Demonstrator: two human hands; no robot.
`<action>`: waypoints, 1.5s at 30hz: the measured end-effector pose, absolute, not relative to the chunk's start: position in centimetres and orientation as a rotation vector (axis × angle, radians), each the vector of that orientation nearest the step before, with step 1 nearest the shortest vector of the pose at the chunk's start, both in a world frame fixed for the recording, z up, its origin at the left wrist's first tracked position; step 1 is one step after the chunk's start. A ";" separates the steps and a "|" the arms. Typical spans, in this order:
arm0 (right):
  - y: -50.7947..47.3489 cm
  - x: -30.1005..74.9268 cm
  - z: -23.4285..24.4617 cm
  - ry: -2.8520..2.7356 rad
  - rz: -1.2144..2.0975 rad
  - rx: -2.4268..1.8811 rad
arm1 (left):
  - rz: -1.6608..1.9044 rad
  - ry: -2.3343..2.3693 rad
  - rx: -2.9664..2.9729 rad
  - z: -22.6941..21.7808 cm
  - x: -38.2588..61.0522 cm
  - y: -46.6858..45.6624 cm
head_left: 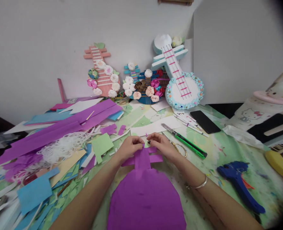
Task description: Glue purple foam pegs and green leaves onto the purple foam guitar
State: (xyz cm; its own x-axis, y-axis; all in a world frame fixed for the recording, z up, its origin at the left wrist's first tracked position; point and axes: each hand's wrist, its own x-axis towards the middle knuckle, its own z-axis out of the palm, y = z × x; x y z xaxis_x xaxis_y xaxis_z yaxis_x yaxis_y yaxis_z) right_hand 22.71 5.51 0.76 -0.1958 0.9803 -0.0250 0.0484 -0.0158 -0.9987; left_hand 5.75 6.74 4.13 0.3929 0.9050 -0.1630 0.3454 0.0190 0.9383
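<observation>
A purple paper-covered toy lute (147,198) lies before me, its round body nearest and its neck pointing away. Short purple crossbars stick out on both sides of the neck. My left hand (131,148) is closed at the left of the neck's top end, thumb and fingers pinching its edge. Just right of that end, my right hand (164,146) has its fingers curled together; whatever lies between the fingertips is too small to make out. Behind the hands lies a white card strip (156,125). A green utility knife (187,142) and scissors (179,148) rest beside the right hand.
Finished lutes with paper flowers (103,78) and a white-and-blue one (179,86) lean on the wall. Paper sheets (60,127), white string (62,147) and offcuts (69,195) crowd the left. Rightward are a phone (205,121), a blue glue gun (242,182) and a cup (249,111).
</observation>
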 end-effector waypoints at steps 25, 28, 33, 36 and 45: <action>4.8 21.6 1.0 -1.319 1.361 -1.179 | 0.607 1.115 1.386 3.3 5.8 7.1; 4.9 22.1 0.8 -1.363 1.309 -1.259 | 0.545 1.131 1.452 3.3 5.0 7.7; 5.7 24.2 1.7 -1.362 1.009 -1.393 | 0.932 1.423 1.554 2.2 2.5 10.0; 5.0 26.2 3.9 -1.349 0.794 -1.420 | 1.008 1.533 1.599 1.4 1.4 11.1; -7.1 33.9 3.8 -1.369 -0.108 -2.039 | 0.902 1.626 1.825 0.9 1.7 11.4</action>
State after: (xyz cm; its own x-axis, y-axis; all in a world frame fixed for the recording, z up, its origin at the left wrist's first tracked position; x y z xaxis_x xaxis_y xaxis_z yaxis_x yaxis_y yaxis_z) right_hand 33.87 -7.10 3.84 0.4456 0.7925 0.4164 0.8480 -0.2246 -0.4801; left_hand 1.69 11.39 0.94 0.0529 0.9897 0.1327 0.6361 -0.1358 0.7595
